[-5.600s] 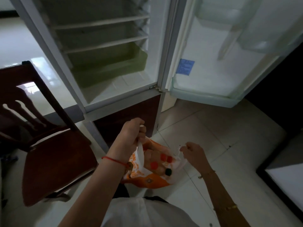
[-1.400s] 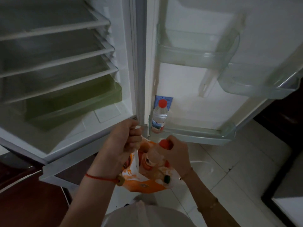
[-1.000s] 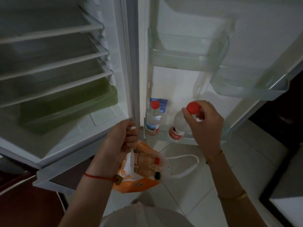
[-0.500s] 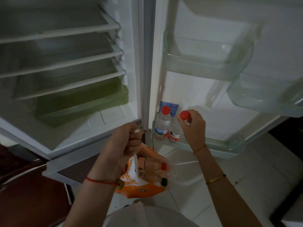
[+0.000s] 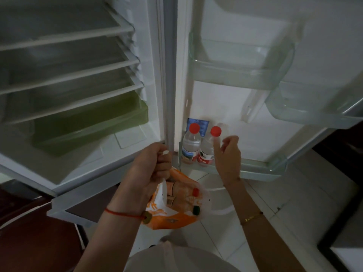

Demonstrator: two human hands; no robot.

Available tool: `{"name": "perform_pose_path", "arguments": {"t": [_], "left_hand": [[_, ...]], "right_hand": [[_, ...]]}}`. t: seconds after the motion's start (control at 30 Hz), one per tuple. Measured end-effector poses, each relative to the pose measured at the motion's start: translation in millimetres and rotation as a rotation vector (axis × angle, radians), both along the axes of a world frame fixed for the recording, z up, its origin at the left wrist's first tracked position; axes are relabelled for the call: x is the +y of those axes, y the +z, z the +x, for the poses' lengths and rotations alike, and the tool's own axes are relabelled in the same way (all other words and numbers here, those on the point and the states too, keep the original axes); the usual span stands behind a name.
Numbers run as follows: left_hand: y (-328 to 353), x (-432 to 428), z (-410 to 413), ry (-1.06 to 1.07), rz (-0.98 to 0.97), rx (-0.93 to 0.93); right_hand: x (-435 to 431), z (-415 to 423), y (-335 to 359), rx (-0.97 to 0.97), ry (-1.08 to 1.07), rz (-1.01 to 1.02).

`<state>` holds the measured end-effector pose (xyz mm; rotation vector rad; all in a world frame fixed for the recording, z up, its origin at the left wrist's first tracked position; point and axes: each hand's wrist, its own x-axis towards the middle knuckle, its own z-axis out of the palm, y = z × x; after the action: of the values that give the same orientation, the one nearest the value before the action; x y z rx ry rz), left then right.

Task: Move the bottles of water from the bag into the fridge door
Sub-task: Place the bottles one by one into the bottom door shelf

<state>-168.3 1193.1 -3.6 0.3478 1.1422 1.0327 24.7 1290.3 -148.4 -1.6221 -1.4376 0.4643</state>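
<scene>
Two clear water bottles with red caps stand side by side at the left end of the lowest fridge door shelf (image 5: 259,169): the first bottle (image 5: 191,146) with a blue label, the second bottle (image 5: 207,152) with a red label. My right hand (image 5: 228,154) hovers just right of the second bottle, fingers apart, holding nothing. My left hand (image 5: 151,169) grips the white handle of an orange and white bag (image 5: 176,211) below the fridge. Inside the bag lie more bottles, one with a red cap (image 5: 195,192), one with a dark green cap (image 5: 196,210).
The open fridge body (image 5: 82,107) has bare glass shelves and a green drawer (image 5: 88,122). Two transparent door shelves (image 5: 241,75) hang higher on the door. A dark wooden chair (image 5: 29,232) stands at the lower left. The floor is pale tile.
My right hand let go of the second bottle's cap and drew back a little to the right. The second bottle now stands on the door shelf next to the first.
</scene>
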Motion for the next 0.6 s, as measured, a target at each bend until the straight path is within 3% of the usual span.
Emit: {"name": "perform_pose_path", "arguments": {"t": [0.07,0.17,0.27,0.33,0.47,0.6], "left_hand": [[2,0,0,-0.002,-0.003,0.000],[5,0,0,-0.006,0.000,0.000],[9,-1,-1,-0.042,-0.002,0.003],[11,-1,-3,-0.062,-0.008,0.006],[12,-3,-5,-0.094,-0.004,0.004],[11,-3,-9,-0.135,0.028,0.015]], "right_hand": [[-22,4,-28,-0.108,0.013,-0.109],[-52,3,-71,-0.328,0.161,-0.506],[-68,-6,-104,-0.347,0.267,-0.874],[-73,-16,-111,-0.207,0.264,-0.975],[-74,-27,-112,0.282,0.058,-1.051],[-62,-26,-160,0.384,-0.163,-1.006]]}}
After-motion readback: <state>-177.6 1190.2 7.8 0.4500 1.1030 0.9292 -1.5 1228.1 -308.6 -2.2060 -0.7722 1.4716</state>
